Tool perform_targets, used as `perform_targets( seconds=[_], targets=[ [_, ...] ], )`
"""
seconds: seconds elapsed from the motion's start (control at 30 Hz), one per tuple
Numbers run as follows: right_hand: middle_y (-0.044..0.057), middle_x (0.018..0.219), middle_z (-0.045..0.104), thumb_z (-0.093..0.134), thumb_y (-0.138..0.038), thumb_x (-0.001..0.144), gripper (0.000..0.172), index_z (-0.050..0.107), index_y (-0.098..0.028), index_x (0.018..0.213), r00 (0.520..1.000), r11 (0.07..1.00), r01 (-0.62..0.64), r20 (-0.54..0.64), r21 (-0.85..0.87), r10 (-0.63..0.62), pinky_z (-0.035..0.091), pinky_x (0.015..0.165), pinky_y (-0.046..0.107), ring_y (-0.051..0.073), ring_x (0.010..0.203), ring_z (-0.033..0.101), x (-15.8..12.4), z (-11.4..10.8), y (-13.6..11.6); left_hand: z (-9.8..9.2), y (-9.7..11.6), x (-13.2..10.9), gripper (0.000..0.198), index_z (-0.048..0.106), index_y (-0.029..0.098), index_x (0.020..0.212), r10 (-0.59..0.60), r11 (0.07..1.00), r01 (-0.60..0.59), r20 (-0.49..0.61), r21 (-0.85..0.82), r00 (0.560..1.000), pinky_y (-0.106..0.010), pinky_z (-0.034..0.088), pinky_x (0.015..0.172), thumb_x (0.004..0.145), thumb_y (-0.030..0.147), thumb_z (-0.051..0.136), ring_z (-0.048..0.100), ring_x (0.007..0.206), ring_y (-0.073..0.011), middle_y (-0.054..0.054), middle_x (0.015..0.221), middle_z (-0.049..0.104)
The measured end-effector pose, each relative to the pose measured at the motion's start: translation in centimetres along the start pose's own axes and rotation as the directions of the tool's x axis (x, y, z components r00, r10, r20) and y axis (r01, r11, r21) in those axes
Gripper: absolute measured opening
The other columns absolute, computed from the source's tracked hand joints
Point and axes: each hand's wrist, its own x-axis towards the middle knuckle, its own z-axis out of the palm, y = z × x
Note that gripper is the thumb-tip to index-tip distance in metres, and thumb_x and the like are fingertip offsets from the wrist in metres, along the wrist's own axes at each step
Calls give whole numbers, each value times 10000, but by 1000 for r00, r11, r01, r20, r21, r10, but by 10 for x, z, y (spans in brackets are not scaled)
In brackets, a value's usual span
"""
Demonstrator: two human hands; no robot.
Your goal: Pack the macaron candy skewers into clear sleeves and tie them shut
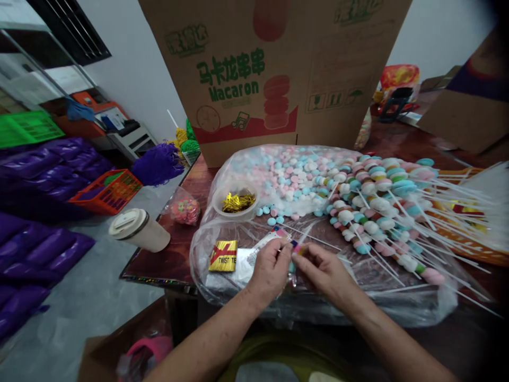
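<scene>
Close together over the front of the plastic-covered table, my left hand point(272, 265) and my right hand point(326, 273) pinch a small clear wrapper point(292, 280) with dark blue, pink and teal parts. Its contents are mostly hidden by my fingers. Left of my hands lies a yellow pack of twist ties point(223, 256) on a white and silver packet. A round plastic tub point(234, 216) behind it holds loose gold twist ties point(237, 201). Pink, blue and white candies point(292, 175) are heaped behind my hands. Candy skewers point(377, 207) on white sticks are piled to the right.
A tall Macaron carton point(274, 69) stands behind the candies. At the left table edge are a lidded cup point(139, 229) and a bag of colourful candy point(185, 209). An orange basket point(469, 246) sits at right. Purple bags point(35, 249) lie on the floor.
</scene>
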Motion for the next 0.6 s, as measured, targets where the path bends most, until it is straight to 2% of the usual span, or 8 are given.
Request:
perform_targets(
  seconds=[0.07,0.1,0.17,0.23,0.3,0.4,0.47,0.6],
  targets=[
    [-54,513,476,531,-478,778,326,476,-170,687,999,996,-45,20,73,43,343,367,183,56,382,415,-2,9,1,-2,-1,-2,325,483,174,970,-87,990,90,39,-109,995,-185,385,527,791,443,508,469,584,-76,11,757,530],
    [-49,525,496,528,-482,776,325,474,-172,696,998,993,-53,24,102,51,351,366,184,58,380,427,-3,12,1,-5,-1,-3,374,476,165,981,-143,973,162,117,-165,983,-184,381,496,789,485,491,466,550,-73,7,739,532],
    [-37,567,533,536,-489,762,316,475,-179,743,998,989,-52,24,137,49,399,385,204,78,408,477,-4,13,-1,-13,0,-4,423,504,138,888,-217,935,295,338,-198,916,-182,372,458,772,544,473,460,508,-74,-2,676,528],
    [-31,578,546,505,-488,772,303,466,-187,780,998,989,-55,43,135,49,433,401,232,103,435,510,-5,13,-4,-23,4,-4,402,516,135,801,-236,929,348,519,-128,821,-176,365,442,749,533,508,475,525,-84,-15,662,539],
    [-31,548,535,471,-444,793,257,472,-189,769,994,999,-39,101,32,36,415,395,228,108,434,501,-4,11,-7,-30,11,-2,309,522,152,825,-267,939,343,599,-14,755,-168,360,429,737,447,551,486,550,-93,-11,689,551],
    [-33,543,509,479,-323,791,166,512,-183,706,986,960,113,146,-256,-77,358,415,201,89,455,458,-3,9,-14,-35,25,2,172,539,154,755,-367,926,338,622,170,691,-177,363,428,718,322,552,451,495,-83,22,613,511],
    [-37,559,494,471,-287,802,150,525,-183,709,980,917,191,128,-351,-154,350,440,199,83,476,449,-2,8,-19,-37,34,4,166,540,143,660,-379,925,306,619,227,688,-188,367,456,718,299,531,424,474,-76,33,554,477],
    [-34,574,504,402,-323,856,196,503,-184,763,980,933,193,109,-305,-167,365,455,211,89,470,468,-3,15,-22,-41,42,7,207,515,148,599,-317,942,175,589,286,744,-196,350,509,752,276,461,415,530,-87,34,555,469]
  ],
)
